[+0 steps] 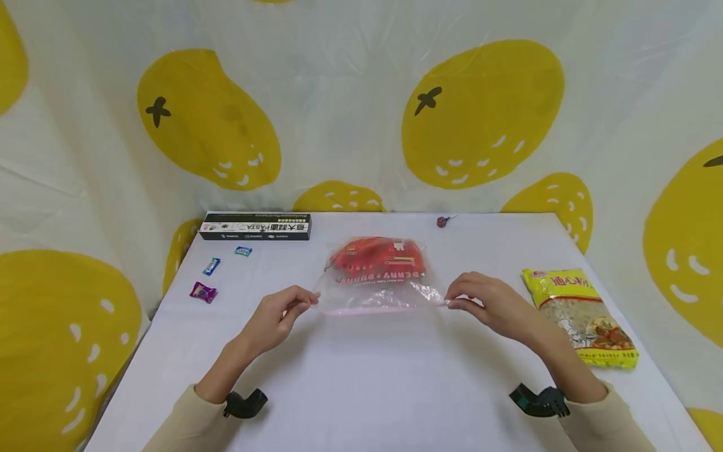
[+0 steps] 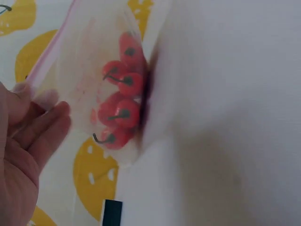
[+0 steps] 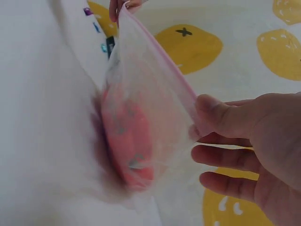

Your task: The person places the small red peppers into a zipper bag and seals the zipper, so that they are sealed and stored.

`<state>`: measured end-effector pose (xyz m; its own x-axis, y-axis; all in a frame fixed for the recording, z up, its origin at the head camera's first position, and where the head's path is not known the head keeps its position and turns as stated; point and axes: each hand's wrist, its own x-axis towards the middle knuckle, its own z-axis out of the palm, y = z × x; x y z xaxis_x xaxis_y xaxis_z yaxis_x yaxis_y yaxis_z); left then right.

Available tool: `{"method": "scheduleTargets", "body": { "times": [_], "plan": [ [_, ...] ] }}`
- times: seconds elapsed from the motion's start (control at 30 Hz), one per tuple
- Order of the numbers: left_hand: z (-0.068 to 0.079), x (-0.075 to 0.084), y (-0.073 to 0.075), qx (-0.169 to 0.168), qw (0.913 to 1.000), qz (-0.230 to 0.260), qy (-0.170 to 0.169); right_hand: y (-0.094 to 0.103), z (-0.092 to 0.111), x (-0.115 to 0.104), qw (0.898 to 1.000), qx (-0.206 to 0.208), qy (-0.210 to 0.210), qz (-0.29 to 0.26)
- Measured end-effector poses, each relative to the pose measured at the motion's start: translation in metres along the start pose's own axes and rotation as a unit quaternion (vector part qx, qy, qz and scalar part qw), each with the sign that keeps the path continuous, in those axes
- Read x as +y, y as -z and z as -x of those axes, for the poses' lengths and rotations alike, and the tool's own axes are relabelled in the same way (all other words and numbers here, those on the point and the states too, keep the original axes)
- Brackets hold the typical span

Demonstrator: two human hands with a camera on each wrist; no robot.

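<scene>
A clear zip bag [image 1: 373, 292] with a pink seal strip is stretched between both hands in the middle of the table. Several red peppers [image 2: 124, 110] with green stems lie inside it, at the end away from the seal. My left hand [image 1: 283, 314] pinches the left corner of the bag's seal edge between thumb and fingers. At the opposite corner, my right hand [image 1: 488, 306] pinches the same edge; in the right wrist view its thumb [image 3: 214, 110] presses on the pink strip while its lower fingers stay apart from the bag. Whether the seal is fastened I cannot tell.
A black-and-white pasta box [image 1: 255, 226] lies at the back left. Nearer are two small blue-green wrapped candies [image 1: 211, 266] and a purple one [image 1: 203, 292]. A lollipop [image 1: 442, 221] lies at the back. On the right is a yellow macaroni bag [image 1: 582, 317], partly behind my right forearm.
</scene>
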<state>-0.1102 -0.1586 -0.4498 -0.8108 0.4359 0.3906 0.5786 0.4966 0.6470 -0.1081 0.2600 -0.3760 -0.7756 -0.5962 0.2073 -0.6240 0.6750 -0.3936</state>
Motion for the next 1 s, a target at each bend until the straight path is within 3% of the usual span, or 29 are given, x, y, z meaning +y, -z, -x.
{"method": "scheduleTargets", "body": {
  "times": [0.17, 0.3, 0.47, 0.7, 0.87, 1.0],
  "plan": [
    [0.025, 0.000, -0.010, -0.057, 0.9960, -0.067, -0.017, -0.024, 0.016, 0.001, 0.995, -0.089, -0.029, -0.038],
    [0.036, -0.001, -0.017, -0.101, 0.9880, -0.116, -0.002, -0.041, 0.023, 0.004, 0.987, -0.139, -0.041, -0.066],
    [0.041, -0.001, -0.019, -0.140, 0.9808, -0.133, 0.027, -0.050, 0.025, 0.004, 0.982, -0.170, -0.046, -0.072],
    [0.039, 0.003, -0.012, -0.163, 0.9767, -0.120, 0.070, -0.041, 0.026, 0.000, 0.975, -0.192, -0.072, -0.086],
    [0.026, 0.011, -0.004, -0.141, 0.9770, -0.114, 0.112, -0.033, 0.021, -0.003, 0.981, -0.152, -0.099, -0.071],
    [0.004, 0.017, 0.000, -0.085, 0.9832, -0.135, 0.088, -0.030, 0.010, -0.008, 0.993, -0.053, -0.100, -0.039]
  ]
}}
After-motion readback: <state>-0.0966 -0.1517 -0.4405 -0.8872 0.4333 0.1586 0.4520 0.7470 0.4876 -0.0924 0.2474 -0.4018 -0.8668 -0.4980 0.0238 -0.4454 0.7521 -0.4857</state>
